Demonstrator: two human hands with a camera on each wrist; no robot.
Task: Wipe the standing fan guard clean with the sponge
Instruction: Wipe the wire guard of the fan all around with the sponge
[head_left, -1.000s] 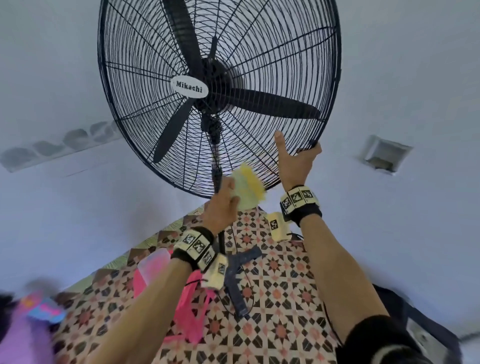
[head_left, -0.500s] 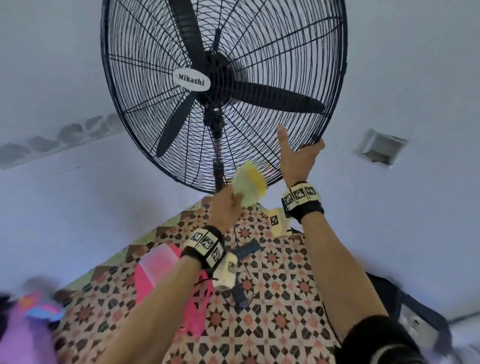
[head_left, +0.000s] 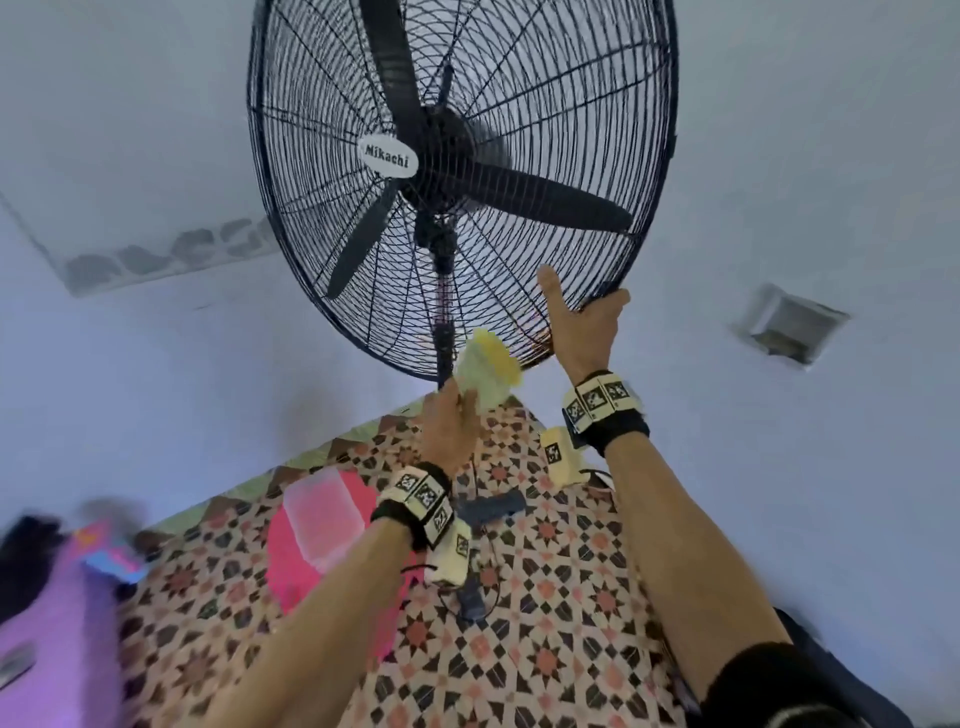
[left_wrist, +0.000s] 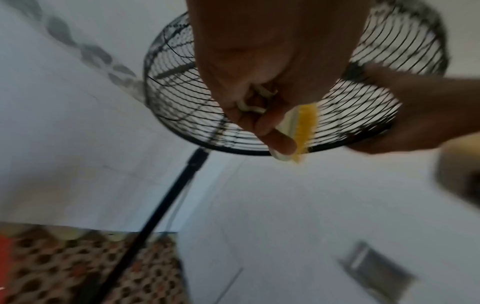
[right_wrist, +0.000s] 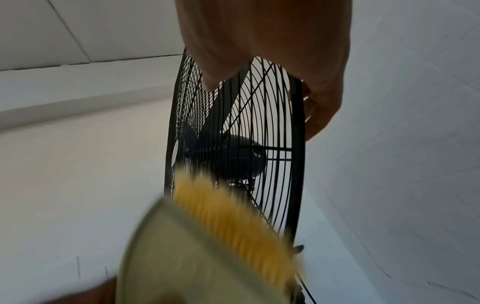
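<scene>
One "Mikachi" badge, fan guard

One fan, one sponge, two hands

Sponge below fan guard, left of right hand

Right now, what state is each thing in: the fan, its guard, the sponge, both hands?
Fan blades: standing still, each blade sharp.
Fan guard: closed over the blades, steadied at its lower right rim.
Sponge: held up at the guard's bottom edge, yellow side toward the wires; contact unclear through blur.
Left hand: grips the sponge.
Right hand: grips the guard rim, thumb up against the wires.
</scene>
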